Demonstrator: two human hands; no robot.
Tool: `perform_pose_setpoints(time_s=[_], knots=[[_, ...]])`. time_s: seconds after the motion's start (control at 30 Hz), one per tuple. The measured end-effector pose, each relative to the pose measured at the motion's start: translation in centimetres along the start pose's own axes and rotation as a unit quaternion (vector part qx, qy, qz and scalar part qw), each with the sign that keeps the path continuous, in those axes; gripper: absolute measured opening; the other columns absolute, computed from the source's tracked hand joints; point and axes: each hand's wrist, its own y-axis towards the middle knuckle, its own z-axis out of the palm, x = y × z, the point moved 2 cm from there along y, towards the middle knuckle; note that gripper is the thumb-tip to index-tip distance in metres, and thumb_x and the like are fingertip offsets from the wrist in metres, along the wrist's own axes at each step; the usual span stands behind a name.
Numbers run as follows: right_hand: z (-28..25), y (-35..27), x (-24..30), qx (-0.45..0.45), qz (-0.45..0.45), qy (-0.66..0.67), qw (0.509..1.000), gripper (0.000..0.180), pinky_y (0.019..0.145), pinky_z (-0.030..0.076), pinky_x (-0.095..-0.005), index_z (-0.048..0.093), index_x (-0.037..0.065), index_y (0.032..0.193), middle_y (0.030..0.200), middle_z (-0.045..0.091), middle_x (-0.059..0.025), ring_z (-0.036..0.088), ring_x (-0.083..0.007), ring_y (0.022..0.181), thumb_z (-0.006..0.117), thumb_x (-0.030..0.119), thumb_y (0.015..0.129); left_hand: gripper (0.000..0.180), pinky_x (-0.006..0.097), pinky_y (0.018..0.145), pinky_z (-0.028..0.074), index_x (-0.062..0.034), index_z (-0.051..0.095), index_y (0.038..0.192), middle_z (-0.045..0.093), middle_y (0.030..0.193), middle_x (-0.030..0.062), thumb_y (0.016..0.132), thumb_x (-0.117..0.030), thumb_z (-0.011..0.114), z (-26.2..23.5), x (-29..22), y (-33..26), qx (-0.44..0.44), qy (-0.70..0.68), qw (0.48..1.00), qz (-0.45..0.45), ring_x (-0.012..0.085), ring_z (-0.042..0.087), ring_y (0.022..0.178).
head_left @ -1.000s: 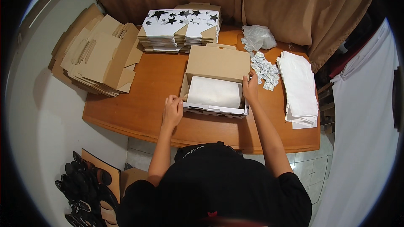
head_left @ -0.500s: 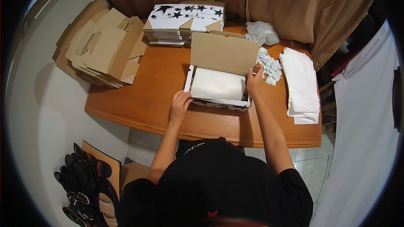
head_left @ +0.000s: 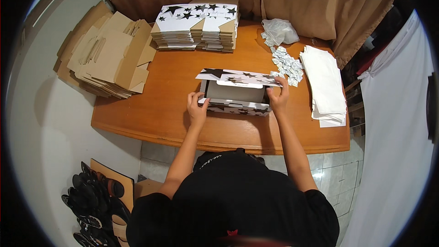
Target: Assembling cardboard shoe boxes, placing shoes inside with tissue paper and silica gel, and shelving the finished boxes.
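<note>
A white cardboard box with black stars (head_left: pixel 238 111) sits on the table in front of me, its hinged lid (head_left: pixel 247 78) tilted forward, partly covering the opening. Inside, a sheet of white paper (head_left: pixel 233 94) shows in shadow; whatever lies beneath it is hidden. My left hand (head_left: pixel 197 108) pinches the front left corner of the box between thumb and fingers. At the other end, my right hand (head_left: pixel 280 96) grips the right edge of the lid, with the thumb low by the box's side wall.
Star-printed flat boxes (head_left: pixel 196 25) are stacked at the back, brown cardboard blanks (head_left: pixel 107 55) at the left. Small white packets (head_left: pixel 288 65), a clear plastic bag (head_left: pixel 280 31) and white paper sheets (head_left: pixel 323 82) lie right on the wooden table (head_left: pixel 169 77). Black shoes (head_left: pixel 93 196) are at lower left.
The lid has swung from upright down toward me, showing its starred outside and covering part of the paper. My right hand has moved with it; my left hand stays at the front left corner.
</note>
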Motion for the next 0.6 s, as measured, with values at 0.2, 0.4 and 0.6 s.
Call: perform_pose_setpoints(time_s=[0.2, 0.4, 0.6], knots=[[-1.7, -2.9, 2.8, 0.026, 0.023, -0.046, 0.998, 0.043, 0.087, 0.041, -0.0372, 0.058, 0.003, 0.094, 0.105, 0.053, -0.0138, 0.052, -0.029, 0.1, 0.076, 0.027, 0.063, 0.022, 0.041, 0.086, 0.034, -0.0075, 0.059, 0.093, 0.049, 0.1, 0.0123, 0.073, -0.014, 0.067, -0.2, -0.5, -0.4, 0.004, 0.184, 0.981, 0.064, 0.031, 0.043, 0.1], [-1.0, -5.9, 2.7, -0.02, 0.089, -0.034, 0.995, 0.048, 0.088, 0.041, -0.0362, 0.051, 0.002, 0.111, 0.114, 0.049, -0.0162, 0.052, -0.0277, 0.1, 0.069, 0.018, 0.07, 0.025, 0.045, 0.091, 0.024, -0.0083, 0.061, 0.098, 0.051, 0.104, 0.0118, 0.077, -0.022, 0.061, 0.7, -1.0, -2.3, 0.077, 0.204, 0.964, 0.15, 0.029, 0.041, 0.105], [-2.3, -6.7, 2.5, 0.014, 0.132, -0.099, 0.986, 0.043, 0.088, 0.041, -0.0373, 0.048, 0.001, 0.115, 0.113, 0.052, -0.0162, 0.051, -0.0286, 0.104, 0.063, 0.012, 0.076, 0.028, 0.046, 0.091, 0.022, -0.0078, 0.061, 0.102, 0.053, 0.105, 0.0107, 0.079, -0.024, 0.059, 0.9, -1.9, -1.2, 0.135, 0.223, 0.948, 0.18, 0.0278, 0.041, 0.106]])
